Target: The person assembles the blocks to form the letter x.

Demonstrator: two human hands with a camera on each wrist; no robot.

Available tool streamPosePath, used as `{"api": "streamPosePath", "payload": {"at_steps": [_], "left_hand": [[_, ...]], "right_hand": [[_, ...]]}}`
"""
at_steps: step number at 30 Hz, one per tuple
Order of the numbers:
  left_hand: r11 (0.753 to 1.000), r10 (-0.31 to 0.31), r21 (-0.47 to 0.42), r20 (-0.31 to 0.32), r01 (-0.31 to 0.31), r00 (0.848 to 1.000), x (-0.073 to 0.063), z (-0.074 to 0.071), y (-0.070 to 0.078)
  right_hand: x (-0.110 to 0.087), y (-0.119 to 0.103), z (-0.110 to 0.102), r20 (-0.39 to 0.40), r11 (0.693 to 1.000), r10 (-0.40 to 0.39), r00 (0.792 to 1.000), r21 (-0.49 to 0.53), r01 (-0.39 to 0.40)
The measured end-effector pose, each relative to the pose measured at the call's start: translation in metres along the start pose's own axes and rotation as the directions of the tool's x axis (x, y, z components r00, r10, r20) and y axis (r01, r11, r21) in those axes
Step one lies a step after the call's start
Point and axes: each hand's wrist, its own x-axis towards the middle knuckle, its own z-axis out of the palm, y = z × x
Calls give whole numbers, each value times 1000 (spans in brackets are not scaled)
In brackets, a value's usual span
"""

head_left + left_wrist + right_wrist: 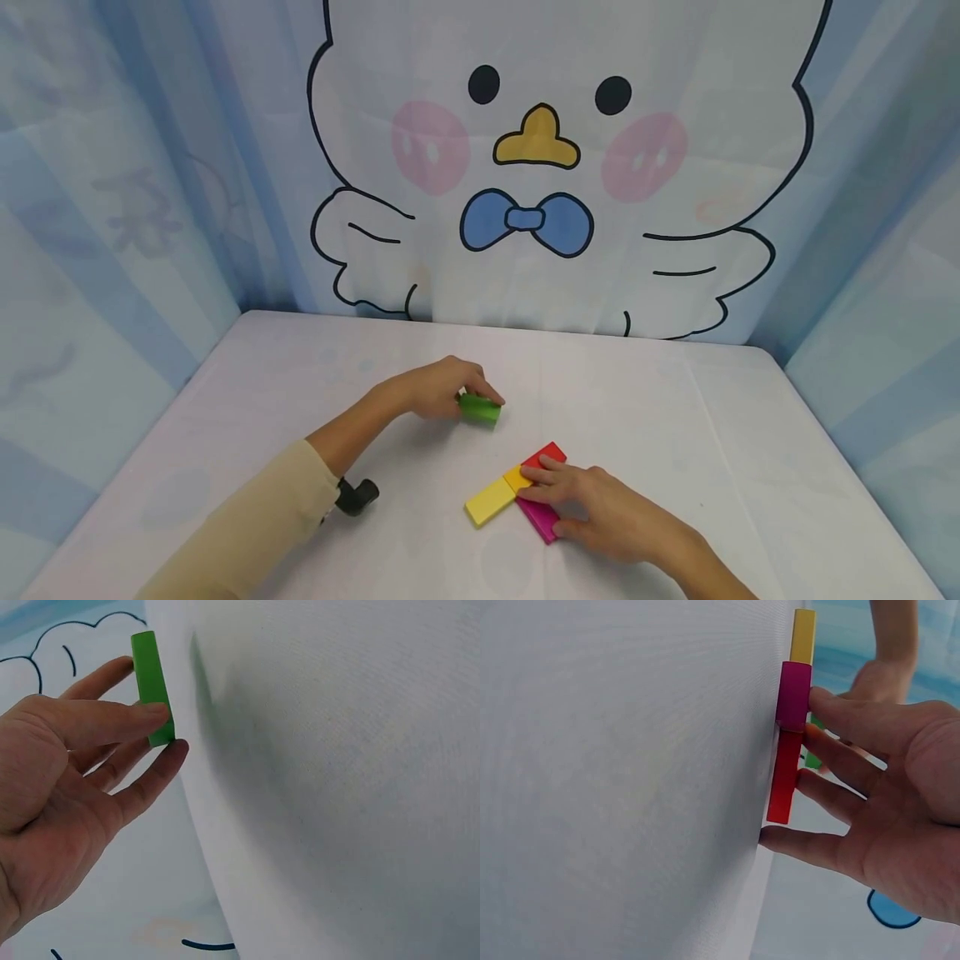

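Between thumb and fingers my left hand (438,389) pinches a green block (480,408), which the left wrist view shows just above the cloth. My right hand (618,518) rests its fairly straight fingers on a group of flat blocks lying together on the table. A red block (544,455) and an orange block (514,480) lie under the fingertips. The thumb touches a magenta block (538,518). A yellow block (489,502) extends toward the lower left from the orange one, which is partly covered by fingers.
White cloth covers the table (637,400). Behind it hangs a curtain (540,287) printed with a cartoon bird, and blue patterned curtains (97,250) stand at both sides. A black wrist camera mount (357,497) sticks out under the left sleeve (255,525).
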Motion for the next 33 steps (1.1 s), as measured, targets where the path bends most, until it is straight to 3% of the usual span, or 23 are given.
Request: {"api": "streamPosePath", "payload": {"at_steps": [15,33], "left_hand": [[996,53,-74,84,-47,995,-4,5,2],[993,95,-81,140,-84,986,-1,12,5]], "right_hand": [[0,1,2,-11,1000,-6,1000,-14,6],[-1,1,2,-20,1000,-21,1000,-21,21]]}}
